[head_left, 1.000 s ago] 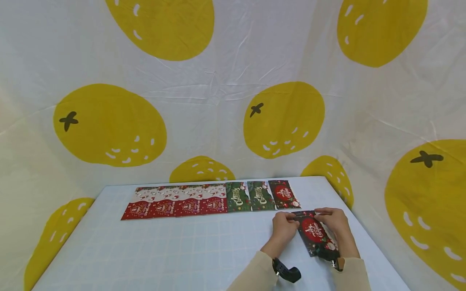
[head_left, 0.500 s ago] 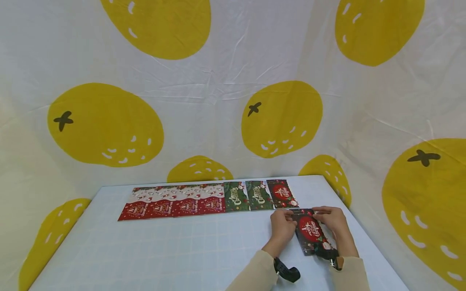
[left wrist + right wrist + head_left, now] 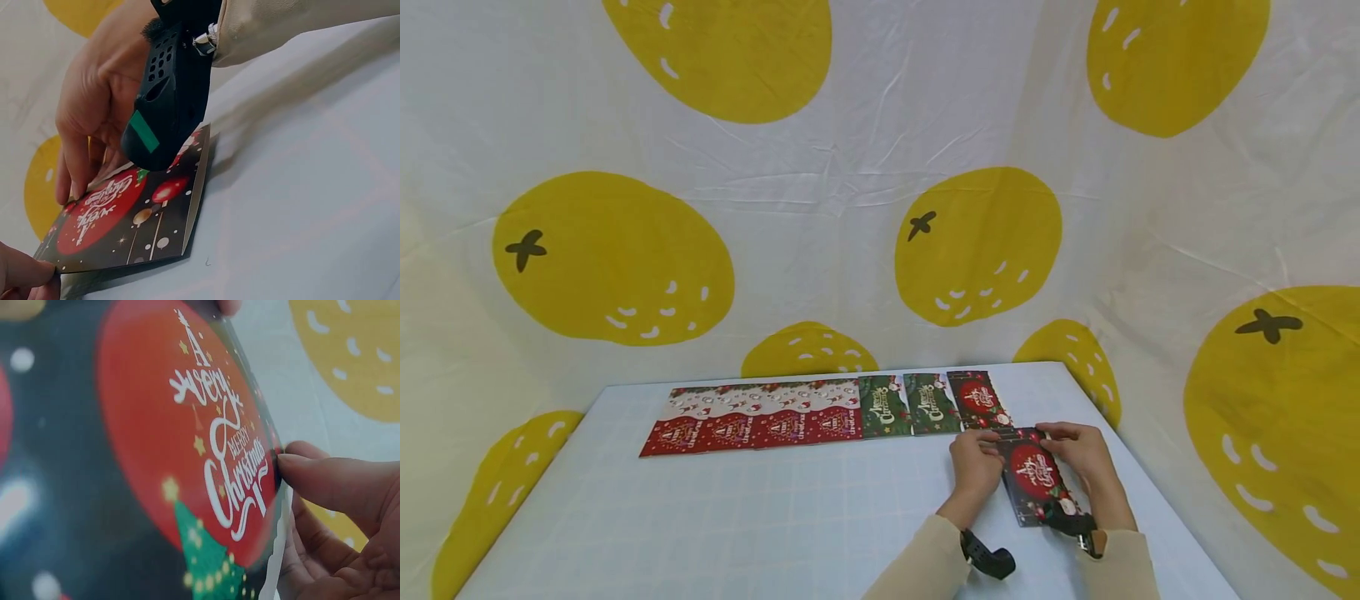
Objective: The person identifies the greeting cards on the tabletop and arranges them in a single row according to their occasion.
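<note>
A dark folded Christmas card [image 3: 1033, 471] with a red circle and white lettering is held between both hands on the near right of the table. My left hand [image 3: 977, 468] pinches its upper left corner; the left wrist view shows those fingers [image 3: 28, 272] at the edge. My right hand [image 3: 1084, 454] pinches the opposite edge, with the thumb on the printed face in the right wrist view [image 3: 340, 494]. The card's near end seems slightly raised, as a shadow lies under it. Just beyond stands a matching dark card [image 3: 979, 398] at the row's right end.
Along the back, cards lie side by side in a row: several red and white cards [image 3: 782, 412], then two green ones [image 3: 883, 406]. The white table [image 3: 737, 517] meets a curtain [image 3: 820, 267] printed with yellow fruit. Both wrists carry black devices [image 3: 988, 557].
Both hands have moved the held card slightly left and away, toward the row's end, turning it a little straighter. The view itself has shifted slightly. Both hands keep their grip.
</note>
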A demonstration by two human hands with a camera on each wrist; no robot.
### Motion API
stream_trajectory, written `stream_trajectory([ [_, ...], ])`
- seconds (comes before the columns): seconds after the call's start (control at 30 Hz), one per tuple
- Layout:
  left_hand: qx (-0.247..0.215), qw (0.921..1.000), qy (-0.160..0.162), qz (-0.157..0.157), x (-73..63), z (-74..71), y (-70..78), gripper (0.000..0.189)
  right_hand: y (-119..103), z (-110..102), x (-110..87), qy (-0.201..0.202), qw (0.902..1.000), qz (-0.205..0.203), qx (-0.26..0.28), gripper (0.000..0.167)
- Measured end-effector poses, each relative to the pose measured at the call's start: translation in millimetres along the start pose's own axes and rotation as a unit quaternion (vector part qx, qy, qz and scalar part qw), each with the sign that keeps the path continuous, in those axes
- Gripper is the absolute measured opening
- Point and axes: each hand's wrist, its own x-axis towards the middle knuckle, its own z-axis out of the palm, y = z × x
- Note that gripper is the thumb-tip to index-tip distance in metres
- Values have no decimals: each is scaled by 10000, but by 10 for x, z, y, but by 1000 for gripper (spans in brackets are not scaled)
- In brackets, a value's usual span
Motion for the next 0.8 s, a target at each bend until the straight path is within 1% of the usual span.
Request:
stream_trajectory([
  [0.1, -126, 9998, 77, -126, 8, 0, 10, 43, -4, -6, -3, -25, 10000, -8, 88, 35],
  [0.23, -337, 9991, 115, -244, 16, 4, 16, 42, -12, -10, -14, -66, 9996, 90, 260, 36],
  [0.33, -479, 9985, 128, -243, 18, 5, 21, 41, -9, -6, -15, -61, 9993, 166, 340, 38],
  [0.57, -256, 9993, 280, 45, 1, -18, 10, 39, -31, -11, -13, -144, 9984, 145, 525, 37],
  [0.7, -224, 9994, 274, 41, -2, -33, -3, 39, -35, -6, -22, -215, 9976, 155, 632, 36],
  [0.8, -262, 9995, 168, -83, 2, -42, -1, 40, -32, -4, -21, -226, 9972, 167, 688, 35],
])
